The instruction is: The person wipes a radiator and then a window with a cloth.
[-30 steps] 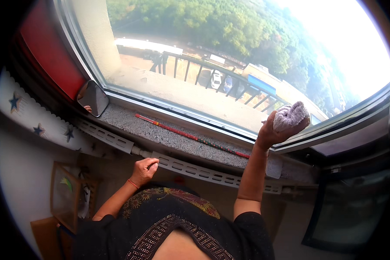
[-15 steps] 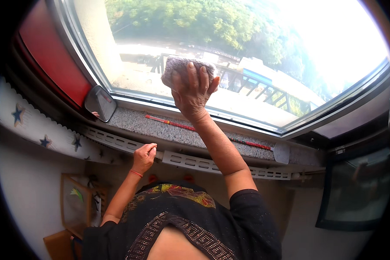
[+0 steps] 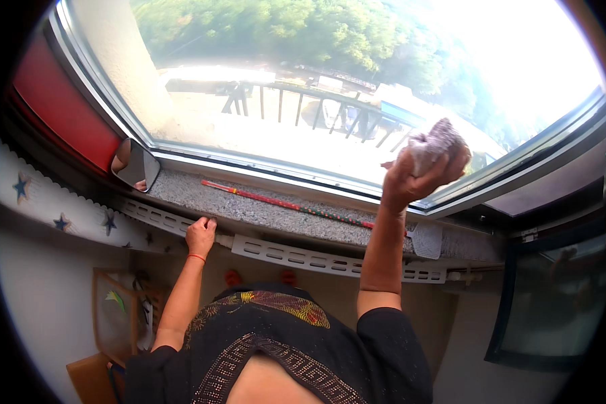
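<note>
My right hand (image 3: 427,172) is raised at the lower right part of the window pane (image 3: 269,135). Its fingers are wrapped round a folded, fluffy greyish-mauve cloth (image 3: 441,140). From this angle I cannot tell whether the cloth touches the glass. Lower on the left, my left hand (image 3: 200,236) is curled closed by the front edge of the stone sill (image 3: 182,192), just above the white slotted radiator (image 3: 283,256). Nothing shows sticking out of its fingers. A red fly swatter (image 3: 283,200) lies along the sill, its pale head partly beyond my right forearm.
A dark-edged mirror (image 3: 136,166) leans at the sill's left end beside a red panel (image 3: 64,108). White scalloped fabric with blue stars (image 3: 20,185) hangs left. An open dark-framed window sash (image 3: 552,296) stands at right. A wooden-framed item (image 3: 114,310) sits lower left.
My right hand has swept the cloth across to the right and slightly down, and the wrist has turned. My left hand stays closed by the sill edge. The view has shifted slightly.
</note>
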